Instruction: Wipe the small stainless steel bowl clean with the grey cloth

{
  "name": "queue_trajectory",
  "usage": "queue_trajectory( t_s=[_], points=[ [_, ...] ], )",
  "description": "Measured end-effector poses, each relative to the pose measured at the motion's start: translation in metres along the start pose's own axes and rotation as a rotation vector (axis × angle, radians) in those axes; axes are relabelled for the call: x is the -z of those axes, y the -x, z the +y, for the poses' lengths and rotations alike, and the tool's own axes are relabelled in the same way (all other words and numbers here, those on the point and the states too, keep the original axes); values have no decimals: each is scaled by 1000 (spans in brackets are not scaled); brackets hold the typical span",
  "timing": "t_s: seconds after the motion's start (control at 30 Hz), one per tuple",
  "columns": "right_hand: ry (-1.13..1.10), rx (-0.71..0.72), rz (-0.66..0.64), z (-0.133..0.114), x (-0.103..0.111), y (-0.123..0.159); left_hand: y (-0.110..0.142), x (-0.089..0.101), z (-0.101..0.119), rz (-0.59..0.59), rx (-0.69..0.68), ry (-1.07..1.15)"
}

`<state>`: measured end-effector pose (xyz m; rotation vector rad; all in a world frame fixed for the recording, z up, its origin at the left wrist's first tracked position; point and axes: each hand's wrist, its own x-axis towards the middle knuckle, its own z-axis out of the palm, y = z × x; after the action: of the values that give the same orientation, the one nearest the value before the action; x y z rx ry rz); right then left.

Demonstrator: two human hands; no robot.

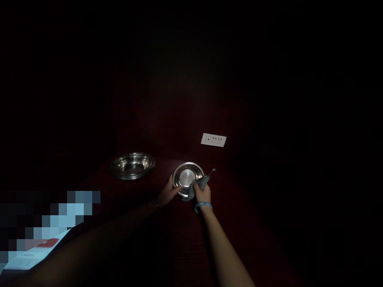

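Note:
A shiny round metal bowl [187, 177] is tilted up between my two hands in the middle of the view. My left hand [168, 194] grips its left rim, thumb lying over the inner edge. At the lower right of the bowl, my right hand [203, 193] is closed on a grey cloth [201, 183], which is pressed against the rim. One corner of the cloth sticks out to the right. A blue wristband circles my right wrist. The fingers behind the bowl and cloth are hidden.
Several nested metal bowls [133, 166] stand on the dark reddish table [185, 239] to the left. Behind it, a white socket panel [213, 140] is set in the dark wall. A lit, partly pixelated screen [38, 253] shows at lower left. Deep shadow hides the surroundings.

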<state>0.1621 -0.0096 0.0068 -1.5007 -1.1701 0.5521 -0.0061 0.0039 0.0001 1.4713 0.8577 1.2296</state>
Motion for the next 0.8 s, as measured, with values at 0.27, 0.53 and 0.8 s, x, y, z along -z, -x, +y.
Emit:
queue_trajectory(
  t_s=[0.27, 0.53, 0.8],
  points=[
    [-21, -26, 4, 5, -3, -3, 1, 0, 0, -10, -29, -66],
    [-18, -10, -2, 5, -3, -3, 0, 1, -5, -21, -3, -44],
    [-38, -5, 1, 3, -3, -1, -1, 0, 1, 12, 49, -38]
  ],
)
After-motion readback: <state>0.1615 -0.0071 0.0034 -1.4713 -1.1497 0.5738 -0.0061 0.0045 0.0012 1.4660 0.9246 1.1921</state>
